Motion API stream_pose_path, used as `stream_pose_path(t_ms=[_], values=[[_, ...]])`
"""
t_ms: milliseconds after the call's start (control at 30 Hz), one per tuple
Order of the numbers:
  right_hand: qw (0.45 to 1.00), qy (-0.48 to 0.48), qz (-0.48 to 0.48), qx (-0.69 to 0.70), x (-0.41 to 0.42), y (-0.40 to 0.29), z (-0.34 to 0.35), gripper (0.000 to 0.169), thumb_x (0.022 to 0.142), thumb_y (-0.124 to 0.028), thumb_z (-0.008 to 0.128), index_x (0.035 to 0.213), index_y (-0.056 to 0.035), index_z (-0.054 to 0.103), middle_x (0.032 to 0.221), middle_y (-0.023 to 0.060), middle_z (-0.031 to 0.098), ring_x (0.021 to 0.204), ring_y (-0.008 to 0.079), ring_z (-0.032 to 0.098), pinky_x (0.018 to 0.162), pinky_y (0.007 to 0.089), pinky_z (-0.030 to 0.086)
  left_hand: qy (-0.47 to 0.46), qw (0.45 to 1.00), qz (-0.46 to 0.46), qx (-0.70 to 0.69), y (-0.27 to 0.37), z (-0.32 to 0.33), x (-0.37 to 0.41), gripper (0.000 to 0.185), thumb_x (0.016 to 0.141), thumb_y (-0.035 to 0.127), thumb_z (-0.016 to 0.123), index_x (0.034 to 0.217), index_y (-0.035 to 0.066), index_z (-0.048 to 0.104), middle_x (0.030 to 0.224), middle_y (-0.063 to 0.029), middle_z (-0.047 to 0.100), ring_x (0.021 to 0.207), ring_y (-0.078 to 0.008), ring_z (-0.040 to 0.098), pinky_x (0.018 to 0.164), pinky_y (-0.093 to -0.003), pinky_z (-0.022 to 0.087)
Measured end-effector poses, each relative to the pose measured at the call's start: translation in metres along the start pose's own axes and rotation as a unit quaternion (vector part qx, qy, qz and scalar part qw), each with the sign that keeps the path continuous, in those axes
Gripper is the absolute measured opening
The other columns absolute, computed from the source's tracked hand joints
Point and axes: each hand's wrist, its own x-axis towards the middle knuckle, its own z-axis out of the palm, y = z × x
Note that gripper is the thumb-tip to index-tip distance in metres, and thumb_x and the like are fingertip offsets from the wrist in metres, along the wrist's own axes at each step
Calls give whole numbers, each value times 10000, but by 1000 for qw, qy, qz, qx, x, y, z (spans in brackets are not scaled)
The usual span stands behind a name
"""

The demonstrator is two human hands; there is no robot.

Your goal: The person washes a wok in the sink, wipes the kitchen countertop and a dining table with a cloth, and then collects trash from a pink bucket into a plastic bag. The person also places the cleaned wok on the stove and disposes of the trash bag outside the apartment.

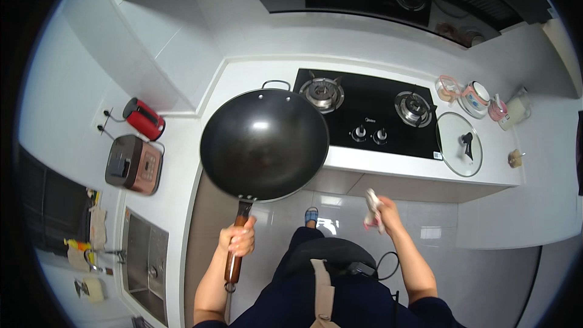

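Observation:
My left hand [237, 238] is closed around the wooden handle of a large black wok [264, 146], which looks bare inside. The wok is at the counter corner, overlapping the left edge of the black two-burner gas hob [371, 116]; whether it touches the counter cannot be told. My right hand [388, 214] grips a whitish cloth [373, 209] with a pink part, in front of the cabinet below the hob. A glass lid [455, 146] with a black handle lies on the counter at the hob's right side.
A red electric kettle [145, 120] and a brown rice cooker [136, 164] stand on the left counter, above the steel sink [145, 264]. Bowls and containers [476, 95] sit at the back right, near a small jar [515, 158]. A range hood [373, 4] hangs over the hob.

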Motion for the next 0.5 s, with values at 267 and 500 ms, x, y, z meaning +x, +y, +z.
stream_pose_path(t_ms=[267,500], values=[[949,309,49,29,-34,100,-101,137,764,-61,415,828,-2,521,557,57,472,365,155,430,322,307,354,-98,989,-94,59,124,-36,190,24,852,42,399,859,63,390,490,27,367,326,-47,342,326,-207,303],[787,551,225,165,-139,172,-87,113,737,-111,447,711,-40,532,551,50,468,391,148,413,339,291,351,-130,982,-132,36,175,-76,289,47,851,32,377,881,51,407,503,13,391,339,-62,373,356,-225,350]])
